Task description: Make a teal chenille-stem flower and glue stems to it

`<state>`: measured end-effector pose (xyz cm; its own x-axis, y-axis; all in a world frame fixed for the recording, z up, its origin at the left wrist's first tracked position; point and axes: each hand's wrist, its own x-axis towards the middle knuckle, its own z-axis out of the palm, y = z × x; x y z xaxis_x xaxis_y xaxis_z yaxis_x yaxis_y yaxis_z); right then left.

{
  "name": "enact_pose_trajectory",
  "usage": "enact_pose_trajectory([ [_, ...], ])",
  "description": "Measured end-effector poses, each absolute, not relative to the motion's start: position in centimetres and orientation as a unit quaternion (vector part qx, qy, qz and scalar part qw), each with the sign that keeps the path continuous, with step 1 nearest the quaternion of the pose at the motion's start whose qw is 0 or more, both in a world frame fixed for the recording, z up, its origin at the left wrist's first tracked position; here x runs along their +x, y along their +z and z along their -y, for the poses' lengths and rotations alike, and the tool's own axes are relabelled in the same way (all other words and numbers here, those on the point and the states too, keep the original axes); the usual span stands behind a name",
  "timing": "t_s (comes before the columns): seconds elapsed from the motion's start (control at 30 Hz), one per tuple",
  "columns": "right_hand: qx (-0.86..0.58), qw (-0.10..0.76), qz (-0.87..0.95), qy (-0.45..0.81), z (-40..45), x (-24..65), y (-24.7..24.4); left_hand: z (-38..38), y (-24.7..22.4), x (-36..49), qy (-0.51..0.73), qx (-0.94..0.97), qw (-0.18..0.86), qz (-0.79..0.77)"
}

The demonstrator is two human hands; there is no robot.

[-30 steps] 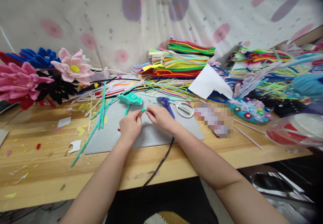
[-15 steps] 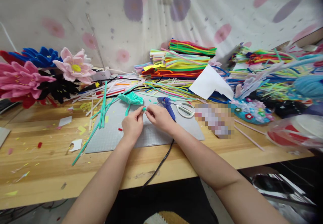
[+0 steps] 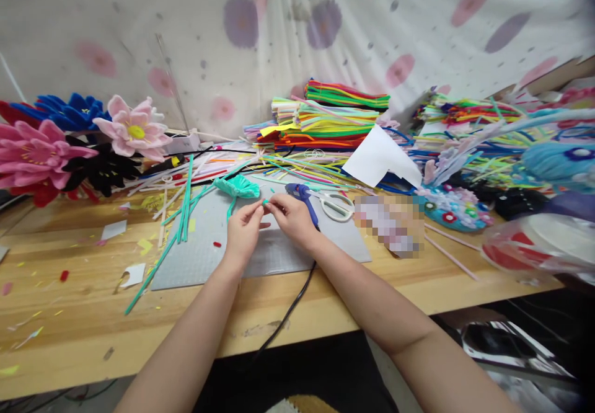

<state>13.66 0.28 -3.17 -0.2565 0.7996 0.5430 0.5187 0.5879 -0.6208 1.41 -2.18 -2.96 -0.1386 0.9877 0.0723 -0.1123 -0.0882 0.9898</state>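
Fingertips of my left hand point(image 3: 242, 232) and my right hand point(image 3: 294, 219) meet over the grey cutting mat point(image 3: 334, 250). Pinched between them is a small teal piece of pipe cleaner point(image 3: 265, 202), mostly covered by the fingers. Just beyond my left hand lies a teal pipe-cleaner flower point(image 3: 238, 186) with a short stem. A blue glue gun point(image 3: 304, 199) rests right behind my right hand, its black cord running off the table's front edge. White-handled scissors point(image 3: 338, 208) lie to the right of it.
Teal pipe cleaners point(image 3: 186, 208) lie across the mat's left side. Bundles of coloured pipe cleaners point(image 3: 334, 118) are stacked at the back. Fuzzy flowers point(image 3: 132, 131) stand at left. White paper point(image 3: 379, 159) leans at right, near a plastic-wrapped tub point(image 3: 539, 242).
The view has shifted slightly, moving the scene a little left and down. Both hands keep pinching the teal piece; the left hand's fingers have shifted a little, with one now extended below it.
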Motion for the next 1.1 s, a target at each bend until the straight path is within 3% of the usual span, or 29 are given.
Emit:
enact_pose_trajectory([
  [0.2, -0.392, 0.432, 0.802, 0.129, -0.4, 14.0, -3.0, 1.4, -1.2, 0.5, 0.519, 0.294, 0.675, -0.435],
  [0.37, -0.335, 0.405, 0.838, 0.146, -1.0, 14.4, -3.0, 1.0, -1.2, 0.0, 0.494, 0.248, 0.737, -0.389],
  [0.67, -0.370, 0.304, 0.875, 0.068, -0.6, 13.9, -3.0, 1.2, -2.0, -0.9, 0.473, 0.297, 0.714, -0.422],
  [0.87, -0.383, 0.335, 0.860, 0.045, -0.3, 14.0, -2.7, 1.4, -2.3, -1.5, 0.457, 0.323, 0.707, -0.432],
  [1.1, -0.467, 0.388, 0.753, 0.254, 0.5, 12.6, -3.4, 1.4, -2.5, -0.8, 0.558, 0.278, 0.640, -0.449],
])
